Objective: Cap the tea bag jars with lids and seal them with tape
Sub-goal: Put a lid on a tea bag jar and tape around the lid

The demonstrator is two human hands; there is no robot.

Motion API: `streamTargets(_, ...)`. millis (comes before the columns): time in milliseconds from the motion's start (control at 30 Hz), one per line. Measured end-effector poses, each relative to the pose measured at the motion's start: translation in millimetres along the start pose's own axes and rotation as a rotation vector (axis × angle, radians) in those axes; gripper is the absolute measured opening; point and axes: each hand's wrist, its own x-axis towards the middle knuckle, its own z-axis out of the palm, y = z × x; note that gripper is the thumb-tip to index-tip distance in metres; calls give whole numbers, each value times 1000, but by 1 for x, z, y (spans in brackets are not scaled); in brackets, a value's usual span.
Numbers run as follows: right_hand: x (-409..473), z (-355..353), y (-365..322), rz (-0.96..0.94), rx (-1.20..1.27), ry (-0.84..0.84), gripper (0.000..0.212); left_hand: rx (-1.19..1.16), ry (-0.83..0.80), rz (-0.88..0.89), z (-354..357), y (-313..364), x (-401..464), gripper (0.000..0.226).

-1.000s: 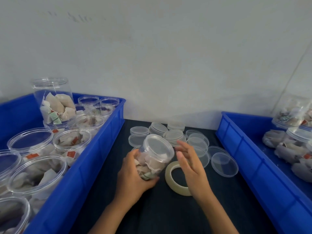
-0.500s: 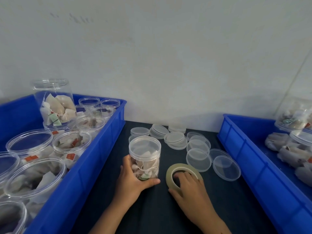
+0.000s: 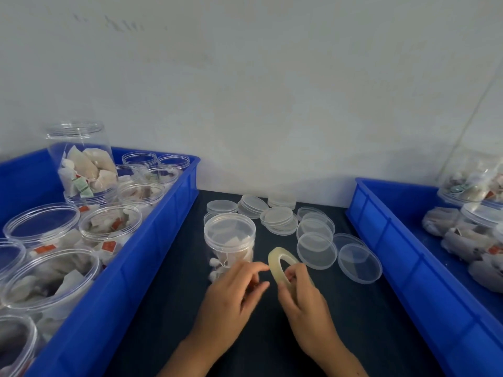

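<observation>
The right hand (image 3: 304, 297) has lifted the tape (image 3: 280, 268) off the surface and grips it on edge, just right of the capped jar (image 3: 230, 244). The left hand (image 3: 234, 292) has let go of the jar, which stands upright; its fingers (image 3: 257, 268) are curled at the roll's edge, seemingly pinching the tape end.

Small packing station, workshop-like. Dark worktop (image 3: 168, 308) against a bare, scuffed white wall (image 3: 272, 91). Blue bins on both sides: left bin (image 3: 141, 257) full of open jars of tea bags (image 3: 109, 229), right bin (image 3: 402, 268) with filled ones. Loose lids (image 3: 277, 217) stacked by the wall.
</observation>
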Motion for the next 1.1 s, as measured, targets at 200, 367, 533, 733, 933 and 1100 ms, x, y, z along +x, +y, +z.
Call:
streamTargets(200, -6, 8, -5, -89, 103, 0, 6, -312, -85, -213, 7, 0, -2, 41)
streamTargets(367, -7, 4, -6, -134, 50, -71, 11, -380, -82, -283, 5, -2, -3, 19)
streamTargets(533, -8, -3, -6, -160, -15, -132, 13, -364, -91, -291, 4, -2, -1, 18)
streamTargets(733, -8, -5, -7, -200, -132, -184, 13, -301, -89, -283, 4, -1, -2, 18)
streamTargets(933, -6, -6, -10, -240, -233, -148, 15, -422, -2, -408, 6, 4, -3, 16)
streamTargets(1100, -7, -4, -10, -248, -296, -141, 19, -369, -24, -375, 4, 5, -2, 11)
